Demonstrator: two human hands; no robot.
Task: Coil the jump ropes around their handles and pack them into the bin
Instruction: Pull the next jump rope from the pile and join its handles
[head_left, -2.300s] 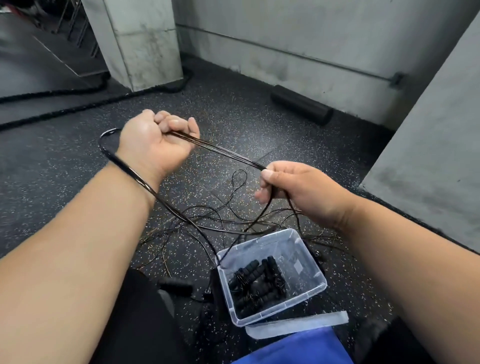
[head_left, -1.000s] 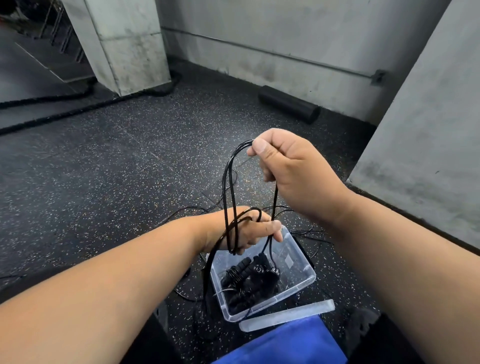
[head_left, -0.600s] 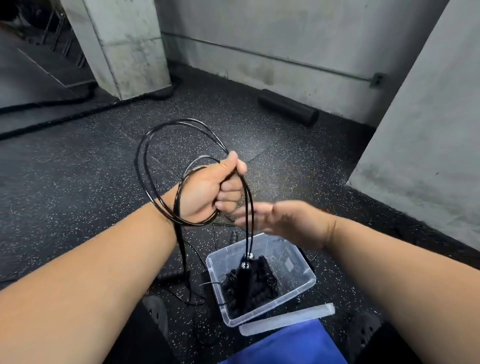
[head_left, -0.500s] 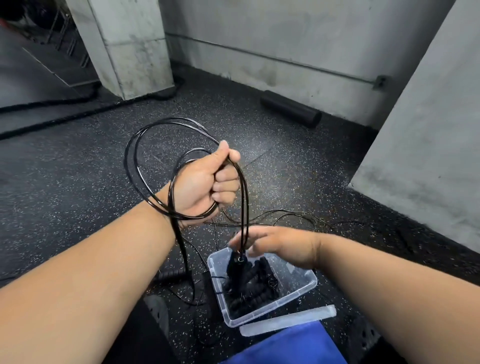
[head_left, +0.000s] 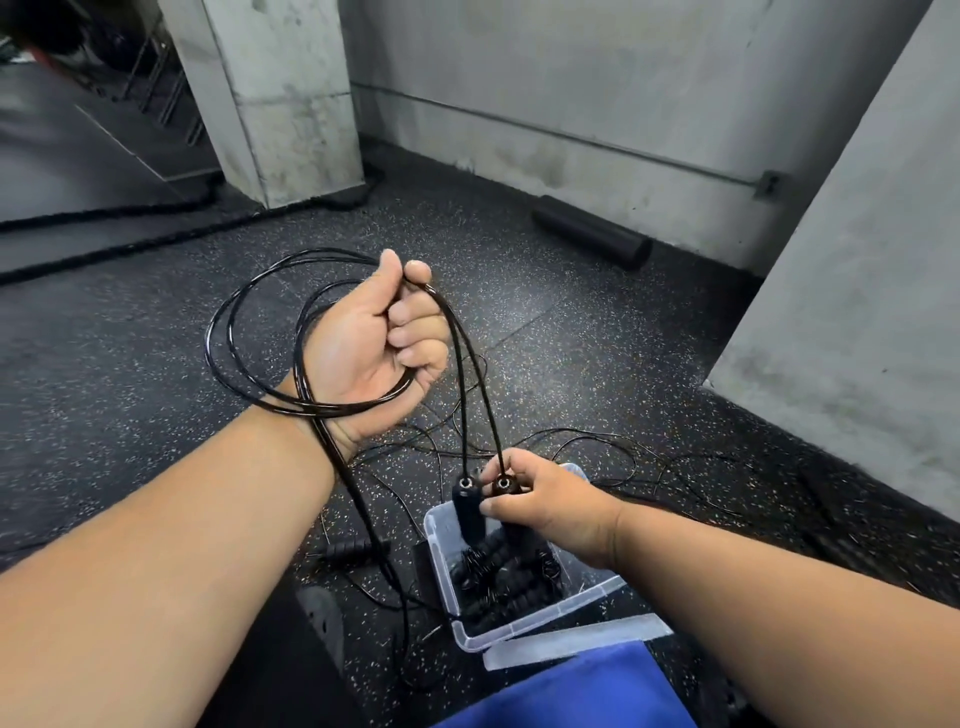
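Gripping a black rope (head_left: 332, 312) in a fist, the left hand (head_left: 374, 338) is raised above the floor (head_left: 597, 353), with several loops circling its wrist and two strands dropping from between thumb and forefinger. The right hand (head_left: 550, 504), lower down, pinches one of the two black handles (head_left: 470, 506) those strands end in; both hang side by side just above the clear bin (head_left: 524, 629). Coiled ropes (head_left: 498, 571) already fill that bin. A lid (head_left: 576, 642) lies along its near side, touching a blue cloth (head_left: 582, 691). Loose ropes (head_left: 649, 457) sprawl on the floor beyond it, and a lone handle (head_left: 348, 550) lies to its left.
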